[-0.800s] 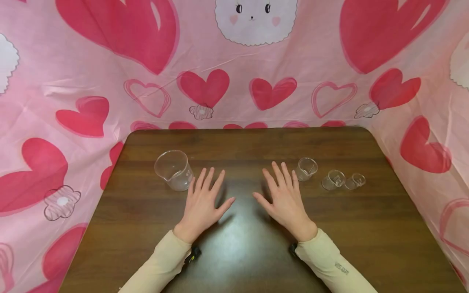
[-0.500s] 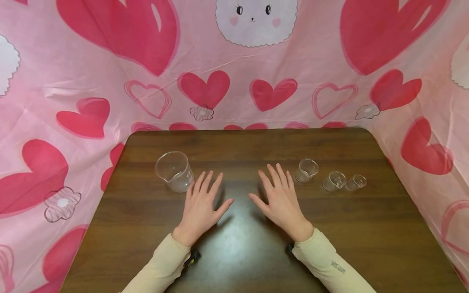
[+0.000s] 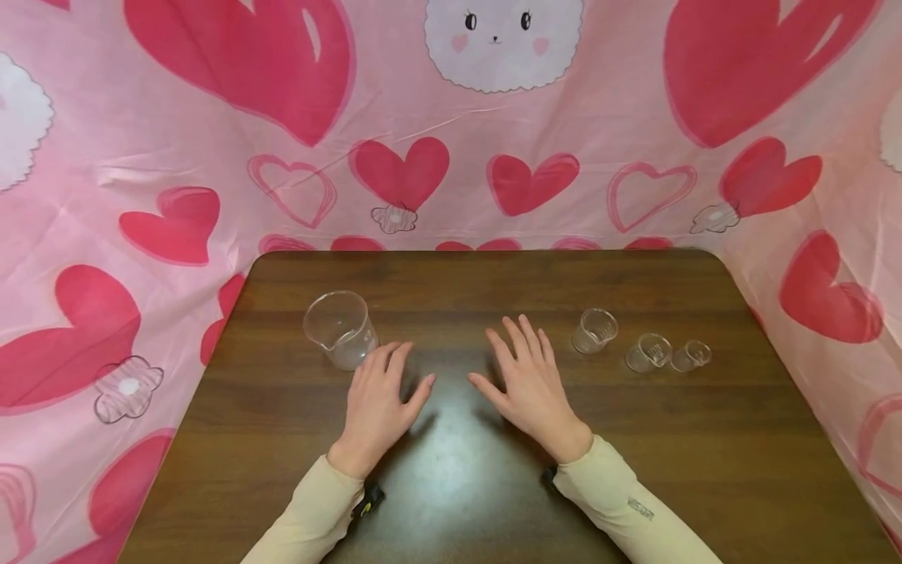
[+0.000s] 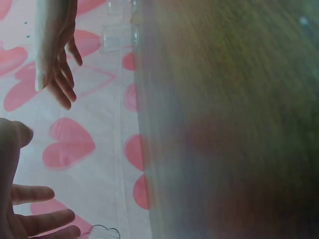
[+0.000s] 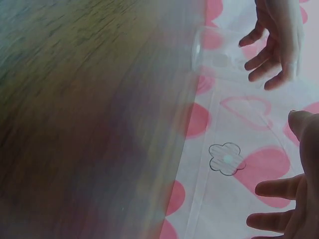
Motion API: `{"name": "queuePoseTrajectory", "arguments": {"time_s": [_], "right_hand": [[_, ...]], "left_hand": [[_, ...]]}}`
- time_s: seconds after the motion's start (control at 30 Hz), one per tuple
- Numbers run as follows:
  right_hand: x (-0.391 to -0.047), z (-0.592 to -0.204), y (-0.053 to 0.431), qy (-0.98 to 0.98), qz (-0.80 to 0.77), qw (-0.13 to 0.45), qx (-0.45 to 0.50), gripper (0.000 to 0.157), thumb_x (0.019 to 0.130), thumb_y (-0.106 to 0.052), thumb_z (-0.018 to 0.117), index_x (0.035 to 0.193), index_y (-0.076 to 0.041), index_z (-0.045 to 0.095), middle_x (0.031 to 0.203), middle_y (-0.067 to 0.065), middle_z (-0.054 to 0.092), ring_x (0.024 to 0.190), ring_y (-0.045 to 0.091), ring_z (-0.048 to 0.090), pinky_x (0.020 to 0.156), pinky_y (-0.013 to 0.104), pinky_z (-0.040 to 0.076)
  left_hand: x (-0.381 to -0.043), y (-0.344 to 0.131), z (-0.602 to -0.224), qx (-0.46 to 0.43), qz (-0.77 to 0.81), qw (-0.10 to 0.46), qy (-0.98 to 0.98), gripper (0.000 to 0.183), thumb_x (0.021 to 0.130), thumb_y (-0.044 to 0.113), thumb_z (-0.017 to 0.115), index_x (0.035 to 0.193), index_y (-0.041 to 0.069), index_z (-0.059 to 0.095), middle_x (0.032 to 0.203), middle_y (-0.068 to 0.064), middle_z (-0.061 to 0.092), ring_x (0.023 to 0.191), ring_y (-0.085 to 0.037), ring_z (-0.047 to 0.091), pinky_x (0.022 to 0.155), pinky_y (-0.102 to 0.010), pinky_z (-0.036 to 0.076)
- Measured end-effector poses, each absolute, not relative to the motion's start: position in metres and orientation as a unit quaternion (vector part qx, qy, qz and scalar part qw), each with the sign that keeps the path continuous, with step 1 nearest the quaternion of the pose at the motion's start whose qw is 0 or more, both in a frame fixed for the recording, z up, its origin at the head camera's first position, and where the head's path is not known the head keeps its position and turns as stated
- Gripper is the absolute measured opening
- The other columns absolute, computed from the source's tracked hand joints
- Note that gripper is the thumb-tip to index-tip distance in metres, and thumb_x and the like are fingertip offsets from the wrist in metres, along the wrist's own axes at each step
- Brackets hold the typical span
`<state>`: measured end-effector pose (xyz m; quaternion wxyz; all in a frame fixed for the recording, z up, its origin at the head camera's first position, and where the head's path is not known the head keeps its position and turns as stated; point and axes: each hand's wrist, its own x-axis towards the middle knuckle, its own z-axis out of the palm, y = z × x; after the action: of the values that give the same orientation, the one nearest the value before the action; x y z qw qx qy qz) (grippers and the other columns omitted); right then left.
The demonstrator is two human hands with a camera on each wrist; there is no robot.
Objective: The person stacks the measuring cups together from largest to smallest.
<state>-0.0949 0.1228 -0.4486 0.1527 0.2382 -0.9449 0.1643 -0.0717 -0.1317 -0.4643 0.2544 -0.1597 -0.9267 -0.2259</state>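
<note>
My left hand hovers over the table, fingers loosely bent and holding nothing. Its fingertips overlap the lower right side of a large clear glass beaker in the head view. My right hand is held with fingers spread, thumb toward the left hand, and nothing in it. Off to its right stand three smaller glass beakers: a medium one, a smaller one and the smallest. Both wrist views show the two hands facing each other, with the large beaker behind the left hand in the right wrist view.
The dark wooden table has rounded far corners. A pink cloth printed with hearts hangs along its back and sides. Light reflects off the tabletop between the forearms.
My right hand has drifted left, away from the small beakers. The left hand's fingers have bent a little more and sit slightly lower. The beakers stay in place on the table.
</note>
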Motion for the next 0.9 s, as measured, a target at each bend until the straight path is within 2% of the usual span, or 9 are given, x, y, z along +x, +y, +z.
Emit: {"name": "queuePoseTrajectory", "arguments": {"time_s": [0.1, 0.2, 0.4, 0.53, 0.57, 0.63, 0.77, 0.9], "right_hand": [[-0.095, -0.448, 0.119, -0.945, 0.161, 0.151, 0.242, 0.073, 0.1, -0.061, 0.059, 0.144, -0.003, 0.059, 0.154, 0.027, 0.046, 0.149, 0.048, 0.035, 0.116, 0.068, 0.031], [-0.096, -0.448, 0.114, -0.944, 0.16, 0.15, 0.247, 0.073, 0.1, -0.061, 0.059, 0.143, -0.002, 0.059, 0.154, 0.027, 0.047, 0.148, 0.048, 0.035, 0.115, 0.068, 0.032], [-0.098, -0.447, 0.106, -0.94, 0.167, 0.15, 0.256, 0.075, 0.102, -0.064, 0.053, 0.144, -0.002, 0.059, 0.154, 0.027, 0.046, 0.148, 0.047, 0.035, 0.115, 0.067, 0.034], [-0.1, -0.447, 0.1, -0.938, 0.17, 0.148, 0.263, 0.083, 0.103, -0.07, 0.037, 0.144, -0.002, 0.058, 0.154, 0.028, 0.046, 0.148, 0.048, 0.035, 0.114, 0.066, 0.036], [-0.1, -0.447, 0.099, -0.938, 0.17, 0.146, 0.264, 0.083, 0.103, -0.07, 0.037, 0.144, -0.002, 0.058, 0.154, 0.028, 0.045, 0.148, 0.048, 0.035, 0.114, 0.066, 0.036], [-0.101, -0.447, 0.095, -0.938, 0.169, 0.144, 0.266, 0.08, 0.103, -0.068, 0.044, 0.144, -0.002, 0.058, 0.154, 0.028, 0.046, 0.148, 0.048, 0.036, 0.114, 0.065, 0.037], [-0.102, -0.446, 0.089, -0.938, 0.168, 0.138, 0.269, 0.07, 0.098, -0.054, 0.067, 0.144, -0.002, 0.058, 0.154, 0.027, 0.046, 0.148, 0.047, 0.036, 0.114, 0.064, 0.037], [-0.103, -0.445, 0.083, -0.939, 0.17, 0.133, 0.27, 0.07, 0.097, -0.052, 0.069, 0.144, -0.002, 0.058, 0.155, 0.026, 0.046, 0.148, 0.046, 0.036, 0.114, 0.063, 0.037]], "left_hand": [[-0.071, -0.134, -0.465, -0.16, -0.233, 0.287, -0.915, 0.049, 0.097, 0.045, 0.066, 0.122, 0.003, 0.066, 0.115, -0.017, 0.066, 0.102, -0.038, 0.063, 0.079, -0.053, 0.052], [-0.071, -0.136, -0.465, -0.159, -0.243, 0.315, -0.904, 0.046, 0.1, 0.046, 0.061, 0.116, 0.003, 0.068, 0.11, -0.015, 0.068, 0.097, -0.036, 0.063, 0.075, -0.049, 0.05], [-0.069, -0.141, -0.465, -0.146, -0.253, 0.34, -0.894, 0.042, 0.098, 0.041, 0.063, 0.114, 0.003, 0.069, 0.106, -0.014, 0.07, 0.093, -0.035, 0.064, 0.071, -0.048, 0.05], [-0.069, -0.146, -0.465, -0.135, -0.252, 0.334, -0.898, 0.04, 0.095, 0.038, 0.067, 0.115, 0.003, 0.069, 0.104, -0.014, 0.07, 0.092, -0.036, 0.063, 0.069, -0.048, 0.049], [-0.068, -0.147, -0.466, -0.132, -0.253, 0.33, -0.9, 0.04, 0.095, 0.038, 0.068, 0.115, 0.003, 0.069, 0.104, -0.014, 0.07, 0.093, -0.036, 0.063, 0.069, -0.048, 0.049], [-0.067, -0.15, -0.466, -0.127, -0.254, 0.329, -0.901, 0.039, 0.093, 0.036, 0.07, 0.115, 0.003, 0.069, 0.104, -0.015, 0.07, 0.093, -0.037, 0.064, 0.069, -0.049, 0.049], [-0.064, -0.157, -0.466, -0.111, -0.255, 0.316, -0.907, 0.038, 0.092, 0.035, 0.072, 0.115, 0.004, 0.07, 0.106, -0.015, 0.07, 0.096, -0.037, 0.064, 0.071, -0.05, 0.05], [-0.061, -0.165, -0.468, -0.095, -0.255, 0.312, -0.91, 0.038, 0.092, 0.035, 0.073, 0.113, 0.004, 0.07, 0.106, -0.016, 0.071, 0.098, -0.038, 0.064, 0.071, -0.052, 0.051]]}}
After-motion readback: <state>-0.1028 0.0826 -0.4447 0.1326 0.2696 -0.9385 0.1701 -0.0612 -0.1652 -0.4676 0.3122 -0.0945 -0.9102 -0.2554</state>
